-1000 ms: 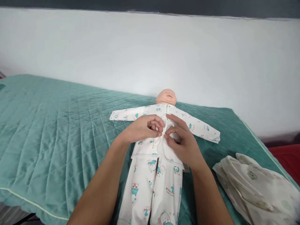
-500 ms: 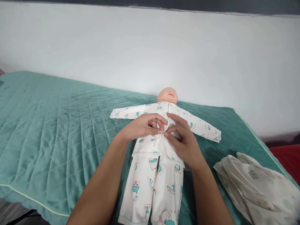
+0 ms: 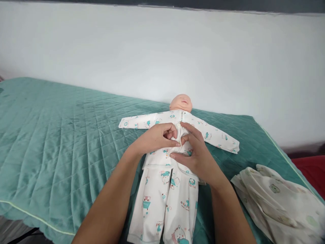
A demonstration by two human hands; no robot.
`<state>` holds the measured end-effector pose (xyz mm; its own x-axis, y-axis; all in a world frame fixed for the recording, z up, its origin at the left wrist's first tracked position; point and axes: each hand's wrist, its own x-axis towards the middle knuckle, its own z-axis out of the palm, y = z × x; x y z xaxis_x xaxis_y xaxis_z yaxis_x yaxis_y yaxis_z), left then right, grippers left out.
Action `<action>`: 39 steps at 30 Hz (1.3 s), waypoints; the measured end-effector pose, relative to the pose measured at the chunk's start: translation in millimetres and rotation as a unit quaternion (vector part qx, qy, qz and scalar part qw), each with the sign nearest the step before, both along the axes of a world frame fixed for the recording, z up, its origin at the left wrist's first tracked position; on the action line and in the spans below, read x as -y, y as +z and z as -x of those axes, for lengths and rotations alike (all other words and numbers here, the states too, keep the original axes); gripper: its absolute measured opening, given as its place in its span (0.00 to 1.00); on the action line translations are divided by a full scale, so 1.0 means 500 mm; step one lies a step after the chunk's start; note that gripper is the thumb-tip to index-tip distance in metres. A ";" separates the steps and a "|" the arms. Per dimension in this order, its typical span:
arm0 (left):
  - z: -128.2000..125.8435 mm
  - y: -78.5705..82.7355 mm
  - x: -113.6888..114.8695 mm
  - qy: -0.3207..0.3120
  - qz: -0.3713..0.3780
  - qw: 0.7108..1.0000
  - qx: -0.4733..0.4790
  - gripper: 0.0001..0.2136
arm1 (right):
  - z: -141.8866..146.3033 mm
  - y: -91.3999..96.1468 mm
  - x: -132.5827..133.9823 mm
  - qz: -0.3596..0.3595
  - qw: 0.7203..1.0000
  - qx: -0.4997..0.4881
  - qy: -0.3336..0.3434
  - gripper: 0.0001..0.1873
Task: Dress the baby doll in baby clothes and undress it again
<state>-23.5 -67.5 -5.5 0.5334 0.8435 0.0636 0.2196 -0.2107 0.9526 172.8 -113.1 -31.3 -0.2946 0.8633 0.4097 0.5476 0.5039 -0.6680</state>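
Observation:
A baby doll [image 3: 181, 102] lies on its back, dressed in a white printed shirt [image 3: 213, 137] and matching trousers [image 3: 152, 206]. The shirt's front is bunched up along its button edge, where a small pale button [image 3: 178, 125] shows near the chest. My left hand [image 3: 161, 137] is closed on that edge, its thumb pressed to the cloth and its fingers curled. My right hand [image 3: 196, 149] touches the same edge from the other side with its fingertips. Its thumb is spread away and lies on the shirt lower down. Cloth under the fingers is partly hidden.
The doll rests on a green quilted cover [image 3: 76, 142] against a white wall [image 3: 152, 51]. A crumpled pale printed cloth [image 3: 276, 200] lies to the right of my right forearm. Beyond the cover's right edge stands something red [image 3: 309, 173].
My right thumb has come off the shirt's edge and moved down and left, away from the fingers. My left thumb has shifted slightly right. The doll stays in place.

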 end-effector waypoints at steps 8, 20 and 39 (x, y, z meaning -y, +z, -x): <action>0.009 0.002 -0.002 -0.029 -0.003 0.999 -0.037 0.08 | 0.010 0.000 0.001 0.012 1.000 -0.022 -0.014 0.08; 0.012 -0.057 -0.060 0.339 0.026 0.913 0.224 0.15 | -0.058 -0.014 -0.048 0.170 0.855 -0.383 -0.306 0.16; 0.090 -0.116 -0.103 0.541 -0.221 0.787 -0.196 0.15 | -0.155 -0.046 -0.056 0.030 0.870 0.119 -0.478 0.15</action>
<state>-68.6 -16.3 -63.5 -0.4302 0.7593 0.4884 0.7573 0.0090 0.6530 250.1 -85.2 -54.1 0.4997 0.7781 0.3805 0.8231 -0.2897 -0.4884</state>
